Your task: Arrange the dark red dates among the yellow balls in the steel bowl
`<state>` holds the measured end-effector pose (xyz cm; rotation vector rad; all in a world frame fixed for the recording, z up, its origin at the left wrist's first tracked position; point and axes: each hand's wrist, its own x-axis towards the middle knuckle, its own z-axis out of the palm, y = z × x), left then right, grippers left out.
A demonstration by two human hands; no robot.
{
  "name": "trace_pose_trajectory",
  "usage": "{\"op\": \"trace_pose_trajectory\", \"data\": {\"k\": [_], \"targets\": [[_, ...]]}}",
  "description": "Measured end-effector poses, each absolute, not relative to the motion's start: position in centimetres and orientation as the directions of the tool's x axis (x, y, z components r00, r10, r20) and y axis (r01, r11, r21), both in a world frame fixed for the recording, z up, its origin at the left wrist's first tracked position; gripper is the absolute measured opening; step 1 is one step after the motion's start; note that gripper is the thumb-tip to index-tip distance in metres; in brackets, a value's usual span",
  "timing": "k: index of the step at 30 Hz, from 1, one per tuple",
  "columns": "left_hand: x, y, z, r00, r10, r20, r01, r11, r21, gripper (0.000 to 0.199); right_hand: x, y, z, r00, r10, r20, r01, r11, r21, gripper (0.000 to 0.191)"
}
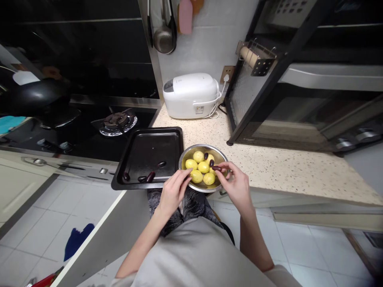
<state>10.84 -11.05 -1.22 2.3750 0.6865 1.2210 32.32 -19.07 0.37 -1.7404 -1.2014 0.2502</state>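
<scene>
Dark fruit [216, 168], right grip [237, 185] pinched shut

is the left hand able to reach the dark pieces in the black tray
Probably yes: the left hand is close to the black tray, and nothing seems to cover the dark pieces there.

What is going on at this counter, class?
A person is working with both hands over a metal bowl of yellow pieces. The right hand holds a dark piece above them, while the left hand is at the bowl's near left side; whether it grips anything is unclear. Two more dark pieces are in the bowl, and others lie on the black tray beside it.
</scene>
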Motion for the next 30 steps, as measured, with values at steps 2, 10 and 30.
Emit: {"op": "trace_pose_trajectory", "data": {"k": [2, 10, 30], "targets": [[10.9, -11.1, -1.3, 0.493, 0.576, 0.653, 0.23, -0.809, 0.54, 0.026, 32.0, -18.9, -0.3, 0.455, 0.817, 0.355, 0.657, -0.038, -0.753, 0.012], [10.8, -11.2, -1.3, 0.503, 0.564, 0.655, 0.204, -0.814, 0.544, 0.023, 31.5, -18.7, -1.4, 0.39, 0.824, 0.41, 0.806, -0.09, -0.585, 0.009], [11.0, -11.7, -2.0, 0.545, 0.599, 0.587, 0.26, -0.786, 0.56, 0.038, 27.6, -18.4, 0.9, 0.015, 0.792, 0.61, 0.727, 0.41, -0.551, 0.031]]}}
